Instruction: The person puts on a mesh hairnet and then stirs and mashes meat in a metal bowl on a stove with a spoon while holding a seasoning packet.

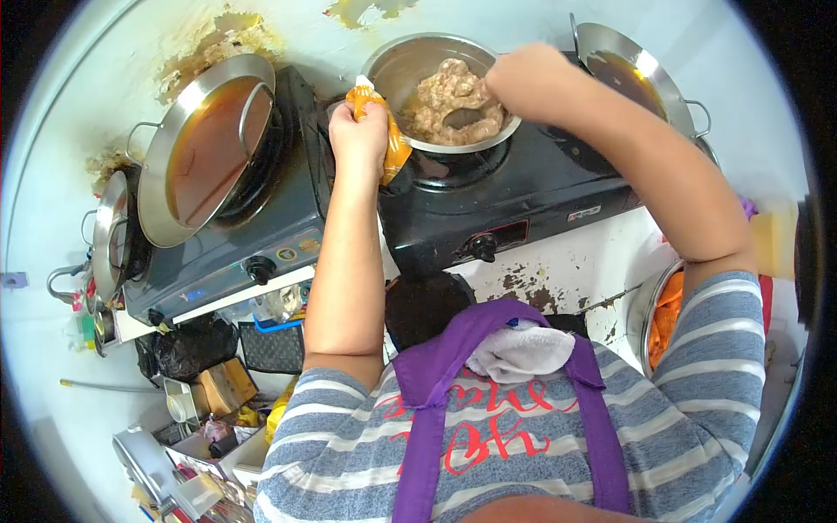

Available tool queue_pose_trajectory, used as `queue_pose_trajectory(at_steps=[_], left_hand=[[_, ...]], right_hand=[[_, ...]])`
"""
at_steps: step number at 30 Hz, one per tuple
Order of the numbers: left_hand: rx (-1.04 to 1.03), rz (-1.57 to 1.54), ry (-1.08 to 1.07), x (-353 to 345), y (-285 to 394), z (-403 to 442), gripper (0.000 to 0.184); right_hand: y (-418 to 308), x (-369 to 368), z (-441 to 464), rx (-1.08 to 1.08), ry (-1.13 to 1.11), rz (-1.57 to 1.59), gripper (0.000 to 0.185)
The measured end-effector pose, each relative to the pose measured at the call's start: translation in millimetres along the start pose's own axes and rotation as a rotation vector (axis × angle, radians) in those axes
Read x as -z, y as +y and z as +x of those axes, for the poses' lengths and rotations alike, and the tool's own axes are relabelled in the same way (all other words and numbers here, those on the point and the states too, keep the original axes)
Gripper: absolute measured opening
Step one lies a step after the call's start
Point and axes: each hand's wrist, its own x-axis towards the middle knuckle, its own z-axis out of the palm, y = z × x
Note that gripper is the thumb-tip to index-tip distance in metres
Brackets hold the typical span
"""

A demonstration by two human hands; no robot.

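Note:
My left hand (360, 135) is closed round an orange patterned packet (395, 155) with a white tip, at the left rim of a steel bowl (397, 59). The bowl sits on a black gas stove (436, 213) and holds a lumpy, pale brown wet mixture (446, 91). My right hand (534, 83) is closed over the bowl's right rim. A spoon (462, 118) rests in the mixture just below it; its handle is hidden behind the hand.
To the left, a wide pan (209, 152) of reddish-brown oil sits on another stove, with a smaller pan (109, 231) beyond. At right stands another oil pan (623, 74). A metal basin (645, 322) with orange contents is below right, and containers (209, 436) crowd the lower left.

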Motion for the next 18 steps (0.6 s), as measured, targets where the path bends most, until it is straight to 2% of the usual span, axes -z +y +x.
queue_pose_trajectory(at_steps=[4,7,8,11,15,18], left_hand=[[0.013,-0.016,-0.011,-1,7,-6,0.021],[-0.003,0.002,0.011,0,7,-5,0.021],[-0.008,0.024,0.023,0,2,0,0.021],[-0.013,0.010,0.029,1,-5,3,0.023],[-0.002,-0.042,-0.004,-2,4,-2,0.022],[-0.030,-0.001,-0.007,0,-3,4,0.021]], right_hand=[[-5,8,15,-0.138,0.071,0.030,0.018],[-27,-20,20,-0.044,0.111,0.061,0.019],[-24,-24,19,-0.100,-0.018,0.079,0.017],[0,-9,14,-0.102,0.020,0.055,0.016],[-7,-6,11,-0.023,0.245,0.045,0.013],[-12,-18,4,-0.001,0.028,0.025,0.015]])
